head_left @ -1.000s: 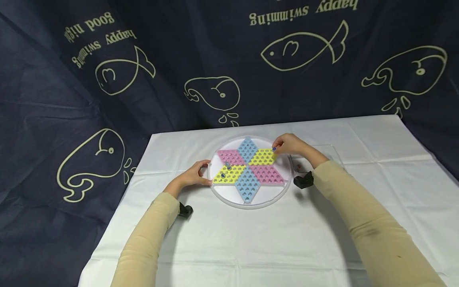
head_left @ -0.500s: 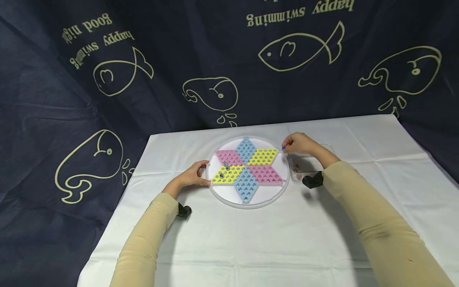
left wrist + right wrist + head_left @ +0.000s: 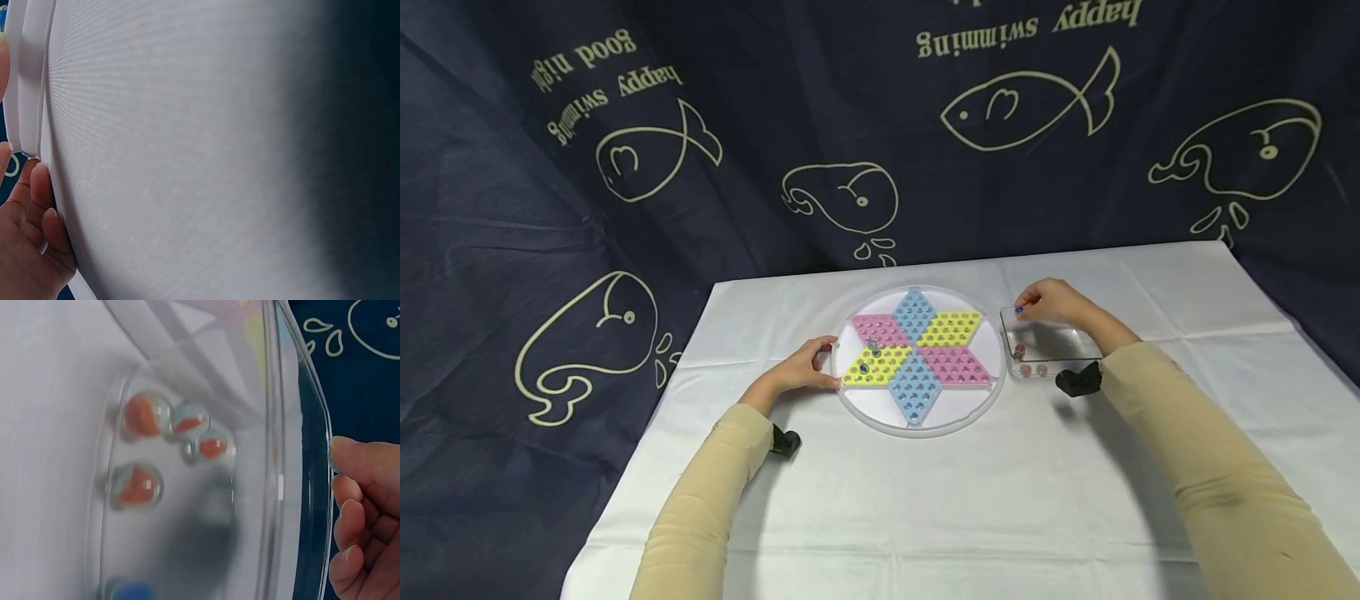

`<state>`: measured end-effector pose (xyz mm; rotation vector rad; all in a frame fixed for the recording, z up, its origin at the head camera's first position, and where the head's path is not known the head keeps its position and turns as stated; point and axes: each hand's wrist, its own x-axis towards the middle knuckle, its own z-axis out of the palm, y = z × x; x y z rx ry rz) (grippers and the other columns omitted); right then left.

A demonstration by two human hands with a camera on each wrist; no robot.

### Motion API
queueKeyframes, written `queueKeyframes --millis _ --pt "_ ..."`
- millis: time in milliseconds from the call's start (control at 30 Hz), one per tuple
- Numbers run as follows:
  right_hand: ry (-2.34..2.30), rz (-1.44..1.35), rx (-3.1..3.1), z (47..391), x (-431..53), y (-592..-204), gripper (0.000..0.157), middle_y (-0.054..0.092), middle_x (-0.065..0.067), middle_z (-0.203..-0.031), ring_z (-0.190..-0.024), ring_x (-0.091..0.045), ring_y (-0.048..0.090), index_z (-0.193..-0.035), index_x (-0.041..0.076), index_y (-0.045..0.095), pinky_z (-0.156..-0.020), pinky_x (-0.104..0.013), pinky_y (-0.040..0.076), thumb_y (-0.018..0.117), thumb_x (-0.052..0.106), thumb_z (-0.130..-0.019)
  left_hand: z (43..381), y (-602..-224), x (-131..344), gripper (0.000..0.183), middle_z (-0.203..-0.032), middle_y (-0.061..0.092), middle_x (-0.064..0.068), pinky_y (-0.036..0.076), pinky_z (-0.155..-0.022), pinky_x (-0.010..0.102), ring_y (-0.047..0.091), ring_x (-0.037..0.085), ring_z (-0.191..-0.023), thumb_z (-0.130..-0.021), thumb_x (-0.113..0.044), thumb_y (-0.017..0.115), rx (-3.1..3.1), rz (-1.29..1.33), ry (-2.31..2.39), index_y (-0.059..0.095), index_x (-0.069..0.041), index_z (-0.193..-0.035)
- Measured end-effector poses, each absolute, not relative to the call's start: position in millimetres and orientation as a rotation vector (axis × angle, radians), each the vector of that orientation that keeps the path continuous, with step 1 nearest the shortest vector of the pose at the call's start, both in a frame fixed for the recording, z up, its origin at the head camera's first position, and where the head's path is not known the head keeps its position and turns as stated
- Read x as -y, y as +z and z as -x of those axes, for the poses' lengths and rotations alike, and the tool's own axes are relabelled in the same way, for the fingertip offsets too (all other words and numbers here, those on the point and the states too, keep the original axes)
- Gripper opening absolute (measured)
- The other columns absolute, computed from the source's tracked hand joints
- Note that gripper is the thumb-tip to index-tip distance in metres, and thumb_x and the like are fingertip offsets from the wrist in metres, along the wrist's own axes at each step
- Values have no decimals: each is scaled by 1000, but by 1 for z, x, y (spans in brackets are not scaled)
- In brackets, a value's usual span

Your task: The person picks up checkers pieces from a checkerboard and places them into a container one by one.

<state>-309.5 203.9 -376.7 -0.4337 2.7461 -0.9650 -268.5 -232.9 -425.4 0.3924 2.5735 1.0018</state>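
A round white Chinese checkers board (image 3: 880, 411) with a pink, yellow and blue star lies on the table. My left hand (image 3: 799, 368) rests at its left rim, thumb and index finger spread apart against the edge. Beyond the board's right side, my right hand (image 3: 1051, 302) pinches a blue marble (image 3: 1018, 310) between thumb and fingertip, over the far left corner of a clear plastic box (image 3: 1060, 364). In the right wrist view the marble is mostly hidden behind the thumb. Inside the box lie several orange-swirled marbles (image 3: 142, 415) and a blue one (image 3: 131, 592).
A few marbles (image 3: 863, 367) sit in holes on the board's left yellow section and beside it. White cloth (image 3: 880, 508) covers the table. A dark curtain (image 3: 865, 92) with fish and whale drawings hangs behind it.
My right hand has moved right with the blue marble, from the board's right yellow point to the clear box. More of the box now shows. My left hand has stayed at the rim.
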Motion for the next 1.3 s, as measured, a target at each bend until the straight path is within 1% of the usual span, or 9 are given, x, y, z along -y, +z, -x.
queueKeyframes --millis 267,433,533,667,767,867,1000,1167,1300 --pt "-974 406 -2755 304 -222 -378 27 58 -4 -78 -72 -14 47 -98 -8 63 -65 -29 40 65 12 -80 267 -424 232 84 -133 34 17 34 -81 30 39 24 -97 -74 -19 76 -2569 -380 1012 28 -6 -141" --pt "-970 389 -2755 301 -230 -380 27 58 -1 -76 -70 -12 48 -99 -9 62 -65 -27 40 64 11 -81 267 -425 232 84 -133 34 17 34 -81 31 39 25 -97 -74 -20 76 -2565 -375 1012 28 -7 -142" --pt "-965 370 -2741 300 -234 -381 29 58 -1 -76 -70 -13 48 -101 -10 61 -65 -29 40 63 11 -82 267 -426 233 84 -133 34 17 34 -81 31 39 25 -97 -74 -20 76 -2564 -375 1015 27 -7 -142" --pt "-968 346 -2708 298 -238 -382 30 62 -9 -84 -73 -16 50 -105 -11 59 -68 -34 42 61 11 -84 267 -426 233 84 -133 34 17 34 -81 31 39 25 -97 -74 -20 76 -2567 -382 1015 28 -6 -141" --pt "-966 331 -2699 297 -241 -383 32 63 -15 -92 -76 -16 51 -106 -11 59 -69 -34 43 61 13 -84 268 -426 233 84 -133 34 17 34 -81 31 39 25 -97 -74 -20 76 -2568 -381 1013 28 -6 -141" --pt "-961 320 -2699 298 -242 -382 31 63 -17 -95 -76 -16 52 -105 -10 59 -67 -31 43 61 13 -84 268 -426 232 84 -133 34 17 34 -81 31 39 25 -98 -74 -20 76 -2568 -380 1012 27 -6 -141" --pt "-957 321 -2696 297 -242 -381 30 63 -15 -92 -75 -16 52 -105 -11 59 -67 -32 43 61 12 -85 269 -426 232 84 -133 33 17 34 -80 30 39 25 -98 -74 -20 76 -2565 -380 1012 27 -6 -142" --pt "-974 311 -2687 298 -242 -381 31 62 -11 -88 -77 -20 52 -107 -11 58 -69 -37 43 60 12 -86 268 -425 233 84 -133 33 17 34 -80 31 38 25 -98 -74 -20 76 -2563 -376 1013 27 -6 -142" --pt "-989 308 -2683 298 -241 -380 32 62 -12 -89 -77 -21 52 -108 -11 57 -71 -39 43 59 12 -86 268 -425 232 84 -133 34 17 34 -80 30 39 25 -97 -74 -20 76 -2570 -379 1009 27 -6 -142"
